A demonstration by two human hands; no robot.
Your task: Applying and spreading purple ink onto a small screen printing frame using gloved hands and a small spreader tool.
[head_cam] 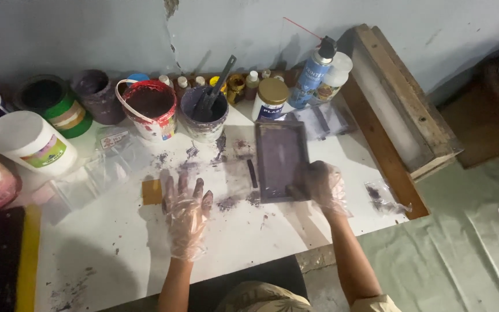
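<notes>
Gloved right hand closed on the near right corner of a small, rigid, likely light screen frame, ink-slick; left hand flat, open on the desk.

Along the wall stand a white tub, a green pot, a red bucket and a grey pot with a dark scraper inside. A blue spray bottle stands near a wooden frame.
</notes>
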